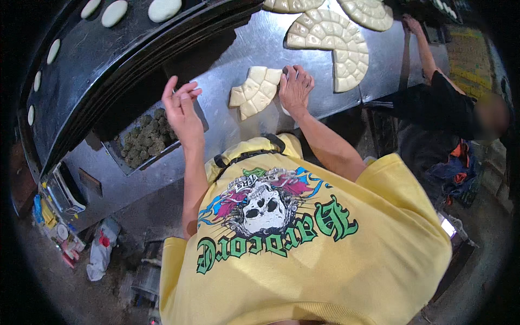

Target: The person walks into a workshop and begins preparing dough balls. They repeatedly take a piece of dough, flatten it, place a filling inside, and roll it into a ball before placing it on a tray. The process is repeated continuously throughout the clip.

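Observation:
A slab of pale dough (254, 93), scored into pieces and stepped at its edges, lies on the metal table in front of me. My right hand (295, 93) is down at its right end, fingers bent and touching or nearly touching the dough. Under the palm shows a small white edge; the rest of what it belongs to is hidden. My left hand (183, 111) is raised to the left of the slab with its fingers apart and nothing in them. Near that hand, a metal tray (130, 172) holds many dark, crumbly balls (145, 138).
Larger fan-shaped sheets of scored dough (330, 43) lie farther back on the metal table (216, 130). Stacked dark baking trays (103, 46) rise at the left, the top one bearing dough rounds (115, 13). A scale-like device (66, 189) sits lower left. A co-worker's arm (428, 57) reaches in at right.

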`<state>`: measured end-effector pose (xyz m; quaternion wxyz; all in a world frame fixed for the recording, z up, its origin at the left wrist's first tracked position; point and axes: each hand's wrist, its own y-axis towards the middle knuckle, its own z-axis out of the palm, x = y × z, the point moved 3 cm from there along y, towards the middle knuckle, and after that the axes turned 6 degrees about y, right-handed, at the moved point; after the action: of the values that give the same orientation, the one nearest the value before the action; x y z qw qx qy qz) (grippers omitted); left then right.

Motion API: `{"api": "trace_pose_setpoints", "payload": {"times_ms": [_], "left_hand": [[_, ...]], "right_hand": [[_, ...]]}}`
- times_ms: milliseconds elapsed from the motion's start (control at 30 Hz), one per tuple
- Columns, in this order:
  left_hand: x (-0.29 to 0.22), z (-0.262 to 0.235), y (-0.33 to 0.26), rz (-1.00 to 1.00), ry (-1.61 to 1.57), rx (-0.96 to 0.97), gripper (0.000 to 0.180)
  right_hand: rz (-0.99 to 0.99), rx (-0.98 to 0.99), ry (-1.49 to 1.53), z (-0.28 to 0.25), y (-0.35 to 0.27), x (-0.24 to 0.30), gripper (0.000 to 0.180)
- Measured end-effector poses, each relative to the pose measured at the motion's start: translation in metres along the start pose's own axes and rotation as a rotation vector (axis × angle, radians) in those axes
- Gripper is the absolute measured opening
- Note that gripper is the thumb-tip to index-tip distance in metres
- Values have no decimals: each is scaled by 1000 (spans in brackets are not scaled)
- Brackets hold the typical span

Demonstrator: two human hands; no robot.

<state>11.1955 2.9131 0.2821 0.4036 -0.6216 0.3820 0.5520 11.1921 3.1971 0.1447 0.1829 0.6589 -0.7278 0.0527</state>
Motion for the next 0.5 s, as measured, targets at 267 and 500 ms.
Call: {"api": "trace_pose_setpoints", "payload": {"times_ms": [267,500], "left_hand": [[5,-40,-47,-17,89,167,25],[38,-129,-82,-130,10,-47,26]], "right_hand": [[28,271,301,-25,-1,-66,43],[143,977,860,-100,-31,62,33]]}}
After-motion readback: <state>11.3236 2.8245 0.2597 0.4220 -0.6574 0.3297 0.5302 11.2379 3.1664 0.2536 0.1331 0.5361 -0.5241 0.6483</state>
